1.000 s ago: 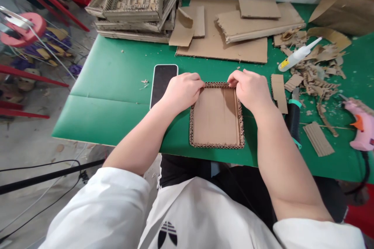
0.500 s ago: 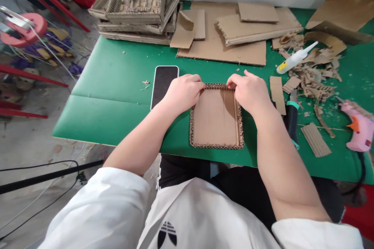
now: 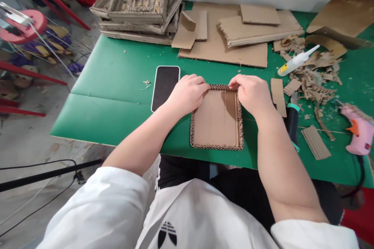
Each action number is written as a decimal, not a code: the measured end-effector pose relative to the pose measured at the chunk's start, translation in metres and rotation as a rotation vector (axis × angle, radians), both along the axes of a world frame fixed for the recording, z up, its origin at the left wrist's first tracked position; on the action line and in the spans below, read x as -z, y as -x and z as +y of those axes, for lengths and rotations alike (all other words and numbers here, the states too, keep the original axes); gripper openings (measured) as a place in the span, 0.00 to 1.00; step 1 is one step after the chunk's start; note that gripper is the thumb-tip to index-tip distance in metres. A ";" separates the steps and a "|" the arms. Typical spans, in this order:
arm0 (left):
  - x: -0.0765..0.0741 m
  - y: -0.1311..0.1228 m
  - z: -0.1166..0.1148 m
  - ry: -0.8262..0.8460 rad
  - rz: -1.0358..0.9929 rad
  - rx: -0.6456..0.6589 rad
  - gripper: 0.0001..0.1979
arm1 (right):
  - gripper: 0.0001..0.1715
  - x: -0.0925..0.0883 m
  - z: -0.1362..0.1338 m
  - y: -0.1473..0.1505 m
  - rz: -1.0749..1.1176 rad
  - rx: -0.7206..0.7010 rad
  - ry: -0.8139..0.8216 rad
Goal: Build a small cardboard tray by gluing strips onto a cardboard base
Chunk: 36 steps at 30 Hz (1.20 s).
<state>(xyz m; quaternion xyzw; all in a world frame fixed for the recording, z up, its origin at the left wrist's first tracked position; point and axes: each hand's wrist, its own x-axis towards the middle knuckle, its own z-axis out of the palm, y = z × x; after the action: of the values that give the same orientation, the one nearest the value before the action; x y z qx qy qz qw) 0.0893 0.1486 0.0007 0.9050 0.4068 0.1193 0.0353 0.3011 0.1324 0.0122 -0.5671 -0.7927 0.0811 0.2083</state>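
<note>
A shallow cardboard tray [image 3: 215, 120] with a corrugated rim lies flat near the front edge of the table. My left hand [image 3: 191, 91] pinches the far rim close to its left corner, thumb and fingers pressed together. At the far right corner, my right hand [image 3: 253, 92] grips the same rim between curled fingers and thumb. Both hands hide the tray's far corners. Just left of my left hand lies a phone [image 3: 165, 87] with a dark screen. A utility knife [image 3: 292, 122] with a black and teal handle rests right of my right forearm.
Stacked cardboard trays [image 3: 140, 17] stand at the back left. Flat cardboard sheets [image 3: 222, 52] lie behind the tray. On the right are a glue bottle [image 3: 296, 62], cardboard scraps [image 3: 314, 85], a ridged strip [image 3: 316, 142] and a pink glue gun [image 3: 359, 128] with its cord.
My left hand has shifted slightly right along the far rim. The raised finger of my right hand has come down. The tray stays in nearly the same place.
</note>
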 end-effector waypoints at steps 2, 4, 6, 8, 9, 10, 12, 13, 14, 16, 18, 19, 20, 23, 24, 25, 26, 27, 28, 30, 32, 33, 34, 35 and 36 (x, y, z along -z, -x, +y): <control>0.001 -0.001 0.000 -0.001 0.006 0.006 0.19 | 0.20 0.003 0.001 0.000 -0.007 0.001 0.008; 0.002 -0.002 0.000 -0.004 0.014 0.010 0.18 | 0.20 0.005 0.001 0.000 -0.014 0.004 0.018; 0.002 -0.002 0.000 -0.003 0.027 0.011 0.19 | 0.20 0.006 0.001 0.000 -0.023 0.000 0.026; 0.001 -0.003 0.000 -0.002 0.040 0.003 0.18 | 0.20 0.006 0.001 0.000 -0.040 -0.002 0.031; 0.001 -0.004 -0.001 -0.002 0.045 -0.004 0.18 | 0.20 0.007 0.002 0.001 -0.052 -0.002 0.034; 0.001 -0.004 -0.001 -0.003 0.049 -0.010 0.18 | 0.20 0.006 0.002 0.001 -0.064 0.000 0.035; 0.001 -0.005 -0.001 -0.003 0.058 -0.017 0.17 | 0.20 0.006 0.002 0.002 -0.088 0.007 0.041; 0.001 -0.005 -0.001 -0.003 0.062 -0.018 0.17 | 0.20 0.006 0.002 0.002 -0.097 0.011 0.044; 0.001 -0.006 -0.001 -0.002 0.065 -0.017 0.17 | 0.20 0.006 0.003 0.002 -0.103 0.014 0.045; 0.001 -0.006 -0.001 -0.007 0.066 -0.015 0.16 | 0.21 0.006 0.003 0.002 -0.105 0.013 0.042; 0.001 -0.006 -0.001 -0.016 0.062 -0.015 0.16 | 0.21 0.006 0.003 0.002 -0.105 0.010 0.035; 0.001 -0.006 -0.002 -0.019 0.061 -0.017 0.16 | 0.21 0.006 0.002 0.002 -0.109 0.009 0.035; 0.001 -0.007 -0.002 -0.020 0.063 -0.019 0.16 | 0.21 0.006 0.002 0.002 -0.117 0.013 0.040; 0.001 -0.006 -0.003 -0.011 0.061 -0.024 0.16 | 0.20 0.006 0.002 0.002 -0.126 0.012 0.063; 0.001 -0.005 -0.003 -0.008 0.051 -0.022 0.16 | 0.20 0.006 0.002 0.002 -0.116 0.000 0.063; 0.001 -0.004 -0.002 -0.007 0.029 -0.019 0.16 | 0.20 0.006 0.003 0.001 -0.099 -0.016 0.050; 0.000 -0.002 -0.001 -0.011 -0.004 -0.016 0.17 | 0.20 0.007 0.003 0.001 -0.075 -0.034 0.025; 0.000 0.001 0.000 -0.020 -0.049 -0.020 0.17 | 0.20 0.008 0.003 0.000 -0.047 -0.050 -0.009; -0.001 0.005 0.001 -0.033 -0.100 -0.033 0.18 | 0.20 0.010 0.004 0.000 -0.018 -0.062 -0.045; -0.001 0.011 0.005 -0.060 -0.193 -0.076 0.20 | 0.21 0.013 0.005 0.000 0.030 -0.087 -0.103; -0.001 0.016 0.008 -0.058 -0.226 -0.096 0.21 | 0.22 0.017 0.005 0.001 0.053 -0.125 -0.119; 0.000 0.017 0.009 -0.043 -0.218 -0.086 0.20 | 0.22 0.018 0.005 0.003 0.054 -0.147 -0.116; 0.001 0.018 0.010 -0.023 -0.201 -0.065 0.20 | 0.22 0.020 0.005 0.004 0.051 -0.167 -0.107; 0.002 0.018 0.011 -0.003 -0.183 -0.043 0.19 | 0.22 0.021 0.005 0.006 0.044 -0.183 -0.095; 0.003 0.017 0.011 0.013 -0.169 -0.023 0.18 | 0.22 0.023 0.005 0.007 0.036 -0.195 -0.080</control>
<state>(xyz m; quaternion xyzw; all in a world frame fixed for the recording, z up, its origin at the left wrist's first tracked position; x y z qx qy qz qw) 0.0720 0.1599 -0.0020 0.8867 0.4135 0.1930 0.0740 0.2940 0.1375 -0.0104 -0.4772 -0.8428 0.0794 0.2360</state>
